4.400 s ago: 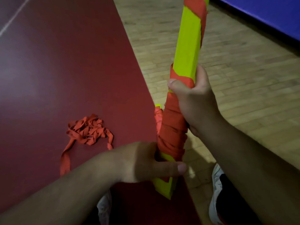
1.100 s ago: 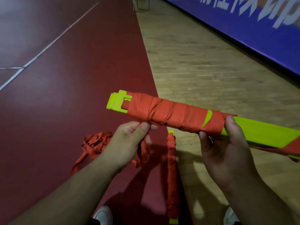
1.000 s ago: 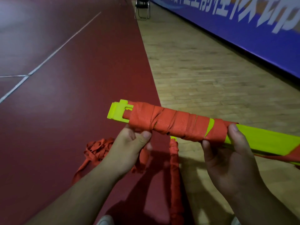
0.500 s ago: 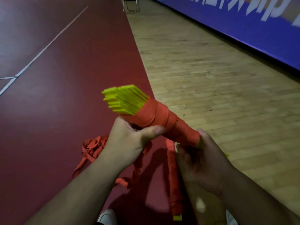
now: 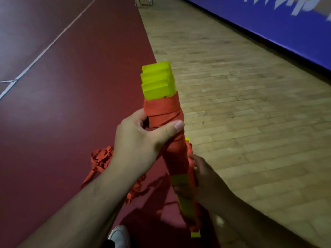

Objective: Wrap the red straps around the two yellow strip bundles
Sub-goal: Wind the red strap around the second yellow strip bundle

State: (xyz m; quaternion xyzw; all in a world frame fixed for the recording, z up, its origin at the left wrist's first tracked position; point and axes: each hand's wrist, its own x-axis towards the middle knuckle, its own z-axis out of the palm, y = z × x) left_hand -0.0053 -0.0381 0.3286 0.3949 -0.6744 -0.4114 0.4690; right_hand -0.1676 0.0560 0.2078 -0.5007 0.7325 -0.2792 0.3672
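Maroon court floor [image 5: 62, 108], wood planks [image 5: 232, 97], blue wall [image 5: 279, 24].

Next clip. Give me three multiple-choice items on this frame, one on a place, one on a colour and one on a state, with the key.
1. Where does the loose strap pile lie?
A. on the dark red floor
B. on the wooden boards
C. on a chair

2. What colour is the bare end of the held bundle above its wrap?
A. blue
B. yellow
C. white

3. What is the left hand doing?
A. lying flat on the floor
B. hanging idle
C. gripping the bundle's red wrap

Key:
1 A: the pile sits on the red surface beside the left forearm.
2 B: stacked yellow strip ends stick out over the wrap.
3 C: its thumb and fingers curl round the wrapped part.
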